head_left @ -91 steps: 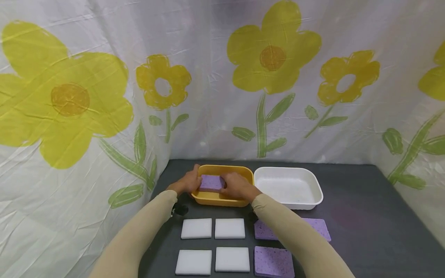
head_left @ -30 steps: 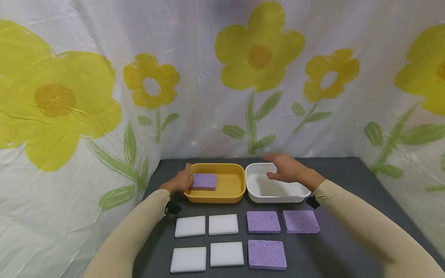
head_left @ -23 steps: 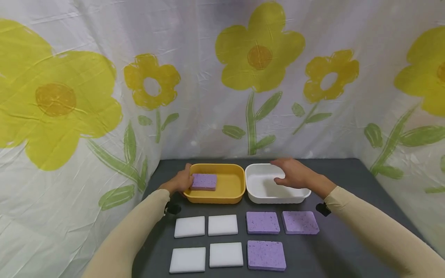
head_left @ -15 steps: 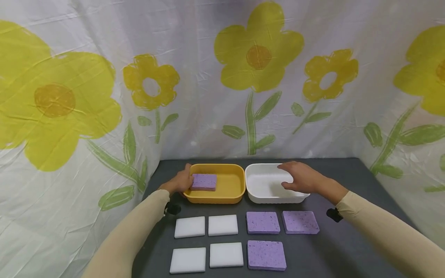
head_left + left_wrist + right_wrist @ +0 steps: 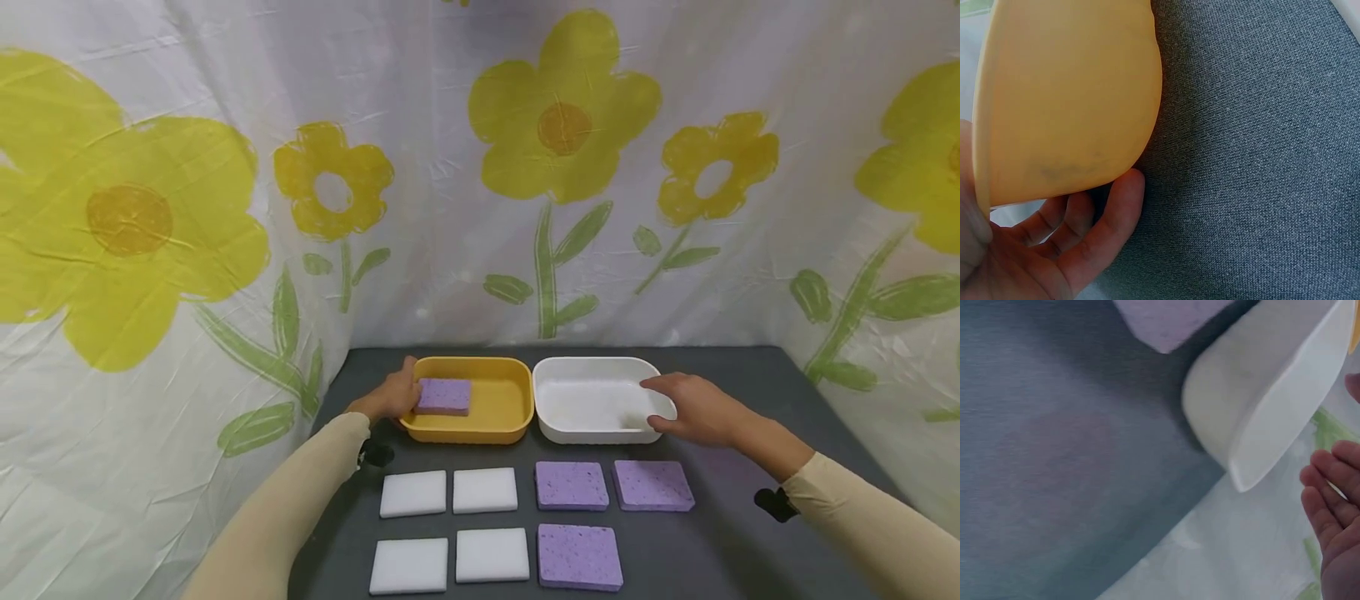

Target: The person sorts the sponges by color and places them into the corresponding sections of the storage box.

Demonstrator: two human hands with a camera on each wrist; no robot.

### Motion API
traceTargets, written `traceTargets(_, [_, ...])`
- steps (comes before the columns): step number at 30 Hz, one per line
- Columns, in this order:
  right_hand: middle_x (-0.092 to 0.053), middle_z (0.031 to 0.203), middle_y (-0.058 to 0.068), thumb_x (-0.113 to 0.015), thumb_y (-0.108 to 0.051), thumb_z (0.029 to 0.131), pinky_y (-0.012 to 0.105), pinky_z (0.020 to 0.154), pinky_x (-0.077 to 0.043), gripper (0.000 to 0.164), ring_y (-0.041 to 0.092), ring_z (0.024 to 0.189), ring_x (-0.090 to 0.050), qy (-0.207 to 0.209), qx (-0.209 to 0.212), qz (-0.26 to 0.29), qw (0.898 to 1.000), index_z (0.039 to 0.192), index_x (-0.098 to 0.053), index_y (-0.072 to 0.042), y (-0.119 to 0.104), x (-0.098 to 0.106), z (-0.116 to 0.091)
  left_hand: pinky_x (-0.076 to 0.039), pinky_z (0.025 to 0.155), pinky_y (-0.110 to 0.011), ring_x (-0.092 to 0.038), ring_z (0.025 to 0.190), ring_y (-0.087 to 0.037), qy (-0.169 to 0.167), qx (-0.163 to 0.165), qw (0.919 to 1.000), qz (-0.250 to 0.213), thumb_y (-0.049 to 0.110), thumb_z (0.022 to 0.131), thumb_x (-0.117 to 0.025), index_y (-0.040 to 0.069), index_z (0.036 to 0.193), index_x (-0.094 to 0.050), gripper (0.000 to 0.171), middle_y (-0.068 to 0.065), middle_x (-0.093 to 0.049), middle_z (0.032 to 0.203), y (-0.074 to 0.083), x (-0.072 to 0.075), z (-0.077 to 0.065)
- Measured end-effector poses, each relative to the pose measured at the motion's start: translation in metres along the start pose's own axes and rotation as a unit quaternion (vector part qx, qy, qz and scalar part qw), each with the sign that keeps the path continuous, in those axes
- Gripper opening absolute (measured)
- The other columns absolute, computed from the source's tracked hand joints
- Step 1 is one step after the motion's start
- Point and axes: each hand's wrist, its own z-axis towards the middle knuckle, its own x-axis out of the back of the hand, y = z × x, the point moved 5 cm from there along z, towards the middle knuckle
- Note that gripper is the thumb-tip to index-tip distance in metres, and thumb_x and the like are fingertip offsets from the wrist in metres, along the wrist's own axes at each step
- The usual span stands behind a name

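My left hand grips the left end of the yellow tray, thumb over the rim. The left wrist view shows its fingers curled under the tray's outer wall. Inside that tray, toward the left, lies a purple speckled sponge. My right hand holds nothing; its fingers and thumb are spread at the right end of the white tray. In the right wrist view this hand appears beside the white tray's end, fingers extended. Nothing lies in the white tray.
The two trays stand side by side at the back of the dark table. Nearer me are several white rectangular pads in two rows and three purple sponges. A flower-printed curtain encloses the back and sides.
The right hand has let go of the purple sponge in the yellow tray and moved right, across the white tray to its right end. The left hand stays at the yellow tray.
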Motion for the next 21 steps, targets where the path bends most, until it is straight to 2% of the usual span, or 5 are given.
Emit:
traceTargets(6, [-0.079,0.124,0.018,-0.085,-0.020,0.092,0.058,0.092,-0.060,0.046,0.040,0.112,-0.076,0.034,0.001,0.001,0.999,0.130,-0.074,0.004,0.004,0.004,-0.028,-0.064,0.057,-0.040,-0.072,0.080,-0.028,-0.001,0.000,1.0000,-0.007,0.016,0.115,-0.045,0.012,0.158,-0.020,0.049,-0.026,-0.059,0.122,-0.001,0.001,0.006])
traceTargets(11, [-0.080,0.120,0.013,-0.087,-0.020,0.090,0.056,0.089,-0.061,0.043,0.036,0.108,-0.077,0.045,-0.002,-0.008,0.999,0.126,-0.076,0.001,0.005,0.002,-0.048,-0.064,0.057,-0.039,-0.073,0.081,-0.028,0.000,-0.005,1.0000,-0.006,0.017,0.116,-0.045,0.013,0.157,-0.020,0.048,-0.026,-0.058,0.123,0.002,0.000,0.003])
traceTargets(21, [-0.082,0.110,0.001,-0.092,-0.018,0.084,0.048,0.082,-0.064,0.036,0.026,0.098,-0.079,0.065,0.020,0.000,0.998,0.116,-0.081,-0.006,0.001,-0.010,-0.074,-0.064,0.058,-0.038,-0.072,0.084,-0.029,0.002,0.001,1.0000,-0.001,0.017,0.116,-0.045,0.011,0.158,-0.020,0.049,-0.028,-0.057,0.129,0.002,0.000,0.000])
